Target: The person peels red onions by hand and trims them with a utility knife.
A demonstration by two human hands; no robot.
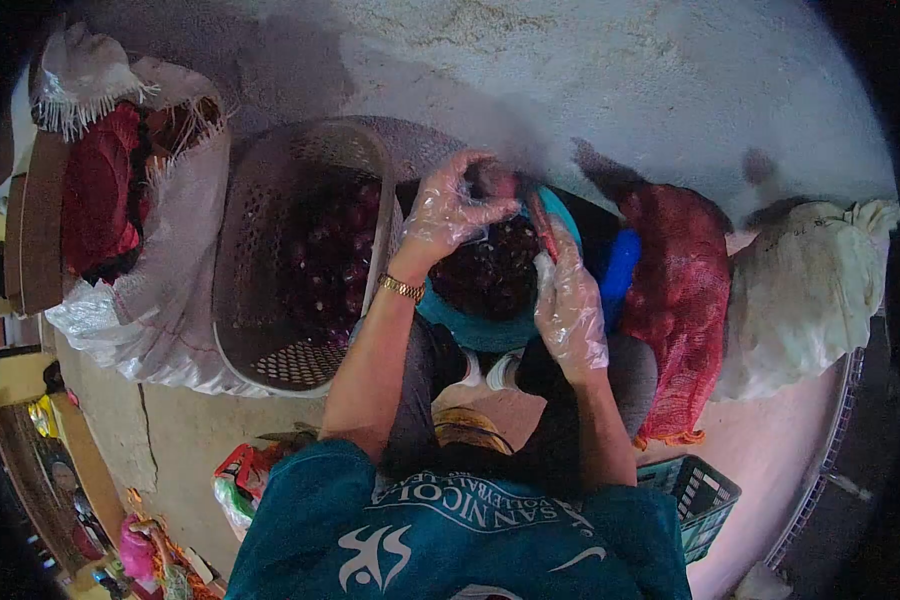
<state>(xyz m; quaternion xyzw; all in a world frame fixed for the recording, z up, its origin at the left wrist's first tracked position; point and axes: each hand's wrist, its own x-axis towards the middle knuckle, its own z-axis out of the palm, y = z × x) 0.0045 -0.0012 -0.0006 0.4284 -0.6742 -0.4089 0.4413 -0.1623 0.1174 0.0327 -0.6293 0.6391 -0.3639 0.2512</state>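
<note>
My left hand (452, 208), in a clear plastic glove, curls its fingers and thumb around a rounded reddish onion (495, 182), whose outline is blurred. My right hand (572, 310), also gloved, is closed around a slim red tool (543, 226) that points up toward the onion; its working end cannot be made out. Both hands are above a teal basin (478, 333) filled with dark reddish pieces. To the left, a grey perforated basket (238, 290) leans toward me with purple-red onions (335, 245) inside.
Beyond the basket stands a white woven sack (175, 260) with red mesh showing. On the right are a blue object (622, 265), a red mesh sack (675, 300) and a pale full sack (810, 290). A green crate (705, 500) is beside me. A wall (670, 80) rises behind.
</note>
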